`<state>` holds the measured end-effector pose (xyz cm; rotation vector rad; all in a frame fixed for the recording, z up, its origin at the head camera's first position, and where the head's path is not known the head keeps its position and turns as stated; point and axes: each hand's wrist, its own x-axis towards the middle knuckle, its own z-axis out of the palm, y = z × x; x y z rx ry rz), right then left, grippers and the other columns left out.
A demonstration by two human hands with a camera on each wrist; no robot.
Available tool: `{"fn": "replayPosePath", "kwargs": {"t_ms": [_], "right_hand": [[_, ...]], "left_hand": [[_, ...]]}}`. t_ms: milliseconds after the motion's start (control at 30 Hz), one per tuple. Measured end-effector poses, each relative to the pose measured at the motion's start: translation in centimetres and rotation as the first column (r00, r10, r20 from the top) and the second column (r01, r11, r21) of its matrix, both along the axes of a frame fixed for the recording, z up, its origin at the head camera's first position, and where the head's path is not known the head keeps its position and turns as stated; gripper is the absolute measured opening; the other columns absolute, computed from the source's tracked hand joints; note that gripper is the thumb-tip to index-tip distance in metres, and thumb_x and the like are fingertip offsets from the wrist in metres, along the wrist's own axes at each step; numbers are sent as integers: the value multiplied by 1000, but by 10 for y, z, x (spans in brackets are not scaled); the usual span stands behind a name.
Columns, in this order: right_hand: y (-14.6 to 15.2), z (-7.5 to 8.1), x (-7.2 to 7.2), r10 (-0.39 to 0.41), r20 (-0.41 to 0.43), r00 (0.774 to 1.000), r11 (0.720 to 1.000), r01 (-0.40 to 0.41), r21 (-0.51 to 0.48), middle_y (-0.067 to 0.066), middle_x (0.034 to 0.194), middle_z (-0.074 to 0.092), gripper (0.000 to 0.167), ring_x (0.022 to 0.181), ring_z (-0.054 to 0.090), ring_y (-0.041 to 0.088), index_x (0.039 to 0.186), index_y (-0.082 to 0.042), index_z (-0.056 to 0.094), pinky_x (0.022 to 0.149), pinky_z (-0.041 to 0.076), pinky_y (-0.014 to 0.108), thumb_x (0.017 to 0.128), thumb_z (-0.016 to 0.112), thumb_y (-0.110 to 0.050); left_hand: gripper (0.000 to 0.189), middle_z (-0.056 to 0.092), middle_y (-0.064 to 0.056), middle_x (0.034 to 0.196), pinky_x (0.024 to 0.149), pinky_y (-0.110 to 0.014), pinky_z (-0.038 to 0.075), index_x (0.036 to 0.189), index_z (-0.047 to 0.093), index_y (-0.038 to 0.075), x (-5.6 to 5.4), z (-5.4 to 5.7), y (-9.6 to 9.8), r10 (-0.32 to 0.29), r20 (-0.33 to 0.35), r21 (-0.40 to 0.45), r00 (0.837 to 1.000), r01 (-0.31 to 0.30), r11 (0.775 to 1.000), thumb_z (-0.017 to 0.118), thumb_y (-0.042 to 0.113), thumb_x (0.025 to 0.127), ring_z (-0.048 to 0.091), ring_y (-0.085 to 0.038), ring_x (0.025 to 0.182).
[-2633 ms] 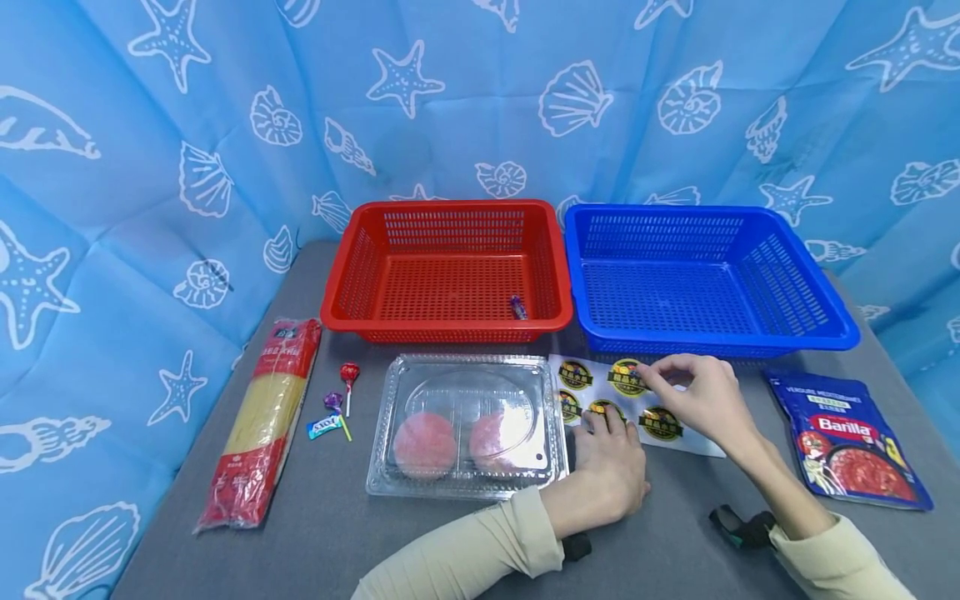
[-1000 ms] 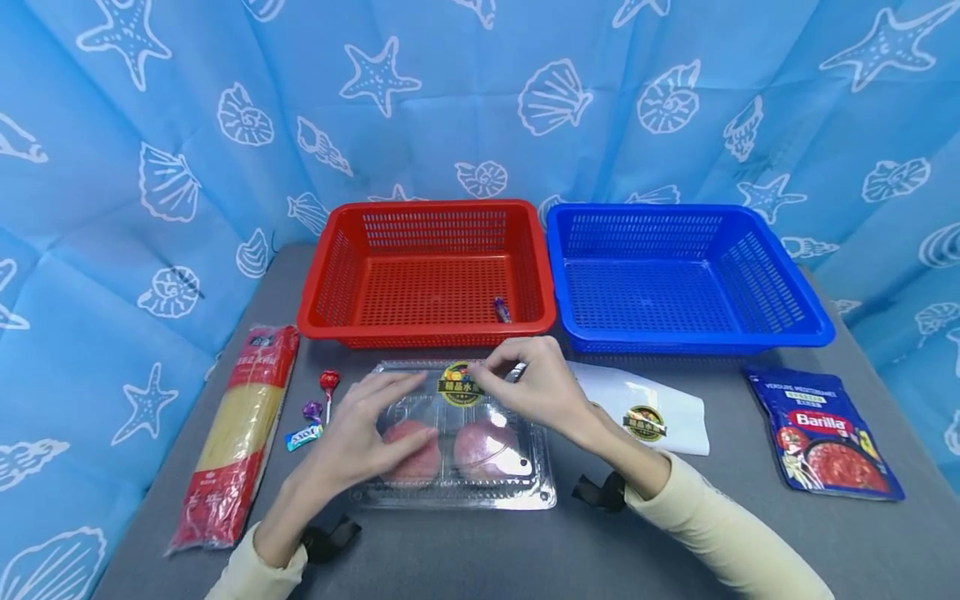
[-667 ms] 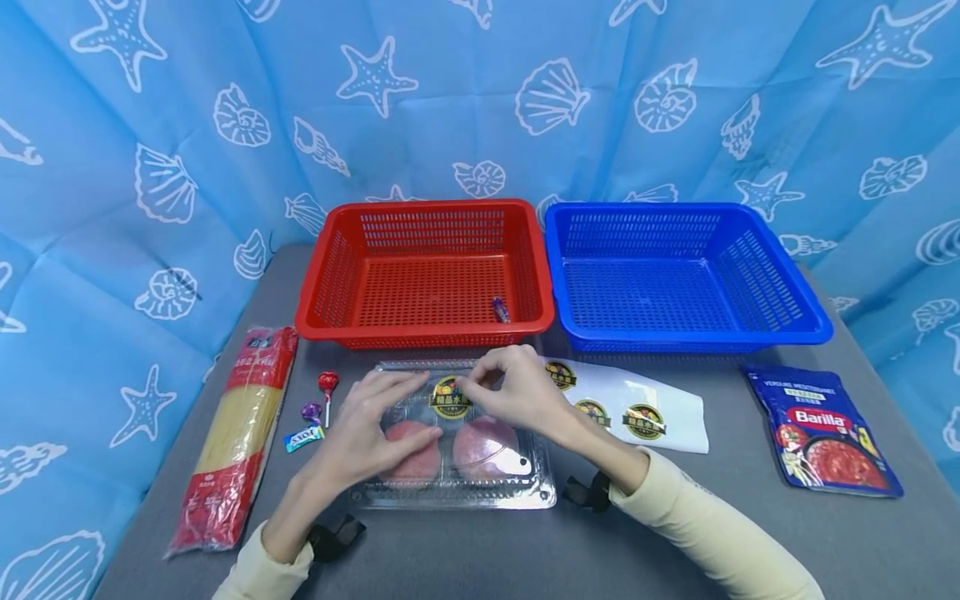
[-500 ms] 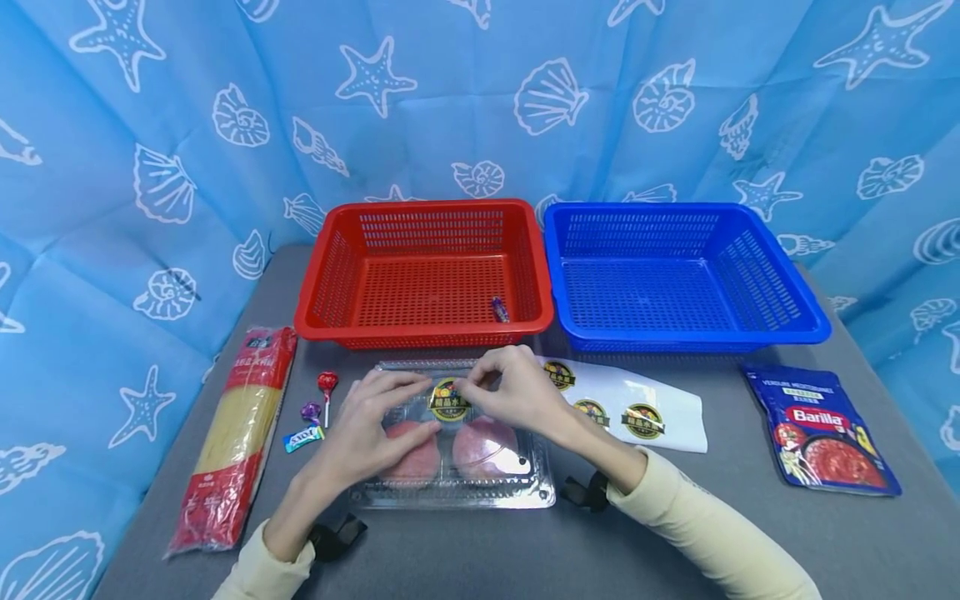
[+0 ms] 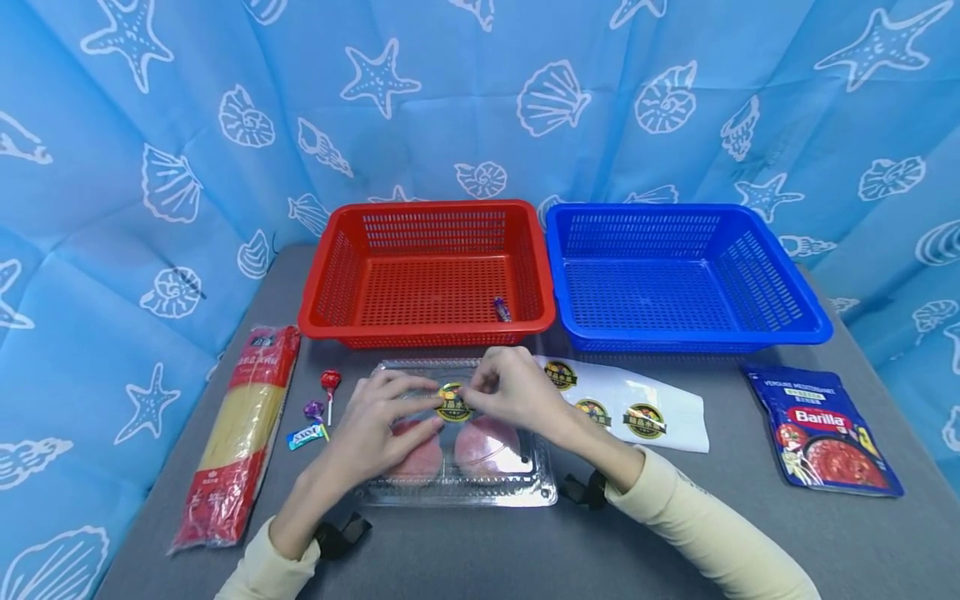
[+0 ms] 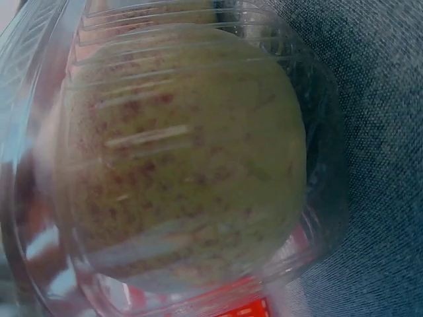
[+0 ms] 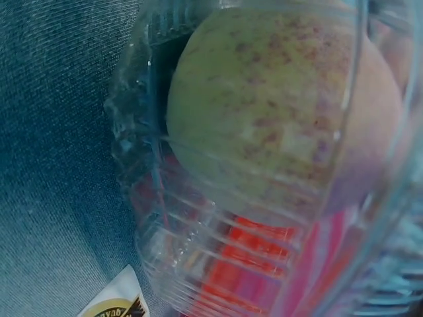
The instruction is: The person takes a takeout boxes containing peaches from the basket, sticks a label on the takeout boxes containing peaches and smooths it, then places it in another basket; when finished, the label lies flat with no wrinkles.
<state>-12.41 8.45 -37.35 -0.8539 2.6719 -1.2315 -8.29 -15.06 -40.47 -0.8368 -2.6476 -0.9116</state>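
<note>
A clear plastic clamshell box (image 5: 480, 498) holds two round fruits, pink from above in the head view; the left wrist view shows one fruit (image 6: 192, 158) as green with reddish specks. On the lid is a round black-and-gold sticker (image 5: 453, 406). My right hand (image 5: 522, 396) pinches its right edge between thumb and fingers. Over the left side of the box, my left hand (image 5: 375, 425) has its fingers extended, fingertips at the sticker's left edge and thumb lower over the lid. Neither wrist view shows the fingers.
Behind stand a red basket (image 5: 420, 330) with a small wrapped sweet inside and a blue basket (image 5: 697, 340). The sticker sheet (image 5: 678, 404) and a Barilla pouch (image 5: 825, 429) lie right. To the left are a noodle pack (image 5: 243, 417), lollipops (image 5: 330, 380) and a blue candy (image 5: 306, 436).
My right hand has brought a sticker from the sheet onto the lid. My left hand moved from the sheet to the box's left side, and its fingertips have now come onto the sticker.
</note>
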Motion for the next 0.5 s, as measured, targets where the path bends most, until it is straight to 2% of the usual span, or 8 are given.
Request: {"fn": "replayPosePath", "kwargs": {"t_ms": [200, 433, 500], "right_hand": [[2, -1, -2, 12, -26, 1000, 1000, -12, 20, 1, 74, 70, 9, 65, 54, 2, 76, -9, 79, 56, 51, 16, 84, 81, -13], [2, 4, 0, 16, -38, 999, 998, -13, 59, -2, 69, 72, 12, 64, 53, 2, 73, -13, 79, 54, 47, 16, 84, 83, -18], [2, 6, 1, 7, -57, 998, 997, -2, 76, -1, 71, 72, 10, 65, 55, 3, 78, -11, 80, 54, 47, 15, 84, 84, -19]], "left_hand": [[24, 74, 5, 125, 94, -44, 44, 111, 81, 23, 0, 3, 0, -23, 2, -35, 1000, 23, 999, 81, 30, 87, 57, -17, 120], [19, 75, 5, 126, 95, -49, 48, 103, 83, 24, 3, 2, -3, -70, -54, -52, 996, 67, 996, 83, 29, 85, 58, -19, 120], [21, 74, 6, 127, 96, -50, 48, 105, 83, 25, 4, 2, -4, -76, -58, -64, 995, 72, 995, 83, 30, 85, 58, -19, 121]]}}
